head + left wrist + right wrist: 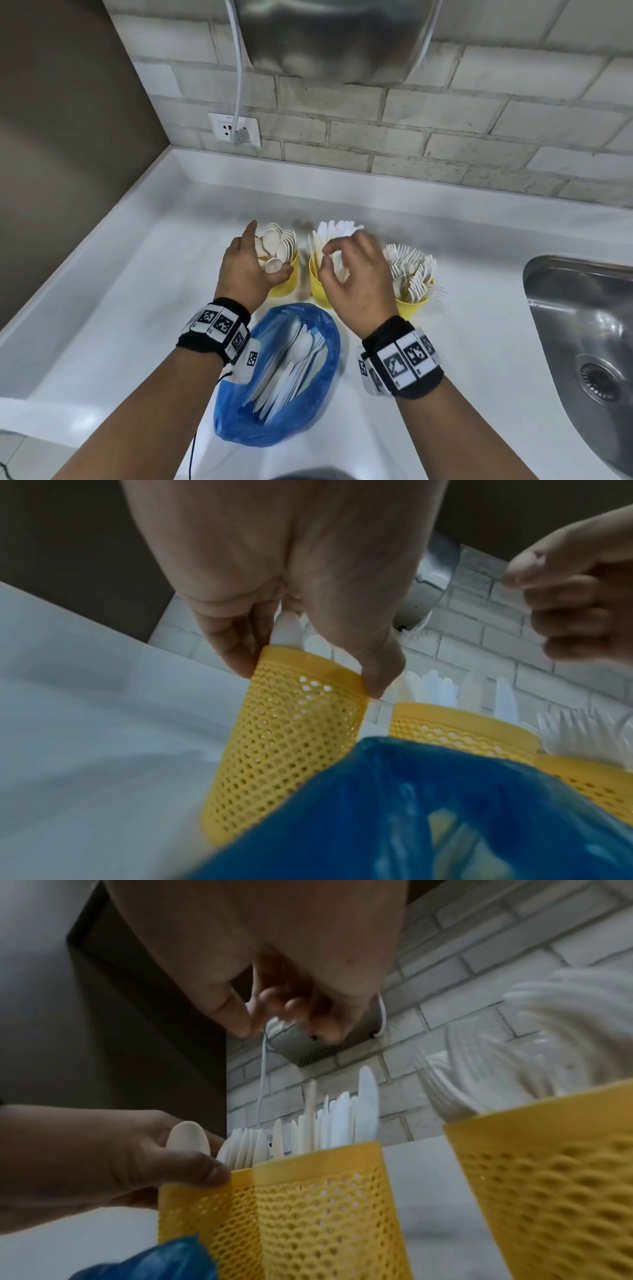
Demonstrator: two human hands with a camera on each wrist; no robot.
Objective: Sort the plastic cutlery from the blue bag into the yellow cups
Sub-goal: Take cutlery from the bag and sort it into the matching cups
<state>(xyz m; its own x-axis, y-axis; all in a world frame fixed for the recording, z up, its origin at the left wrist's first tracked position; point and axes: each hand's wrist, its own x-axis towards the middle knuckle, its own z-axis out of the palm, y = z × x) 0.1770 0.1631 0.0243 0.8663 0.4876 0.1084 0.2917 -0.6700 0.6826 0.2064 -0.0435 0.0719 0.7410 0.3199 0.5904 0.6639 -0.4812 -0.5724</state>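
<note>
White bench [144,294] carries all. Blue bag [239,425] lies open nearest person, white cutlery [294,363] inside. Behind it, row of three yellow cups: spoon cup [286,286] left, knife cup [317,284] middle, fork cup [411,308] right. Left hand [246,270] pinches spoon [273,264] at spoon cup rim. Right hand [356,274] above knife cup, fingers loosely curled, holding nothing visible.

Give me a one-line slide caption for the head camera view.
Left hand slots a spoon into the yellow spoon cup.

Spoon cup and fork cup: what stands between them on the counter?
The head view shows the knife cup between the spoon cup and the fork cup, with the right hand above it.
</note>
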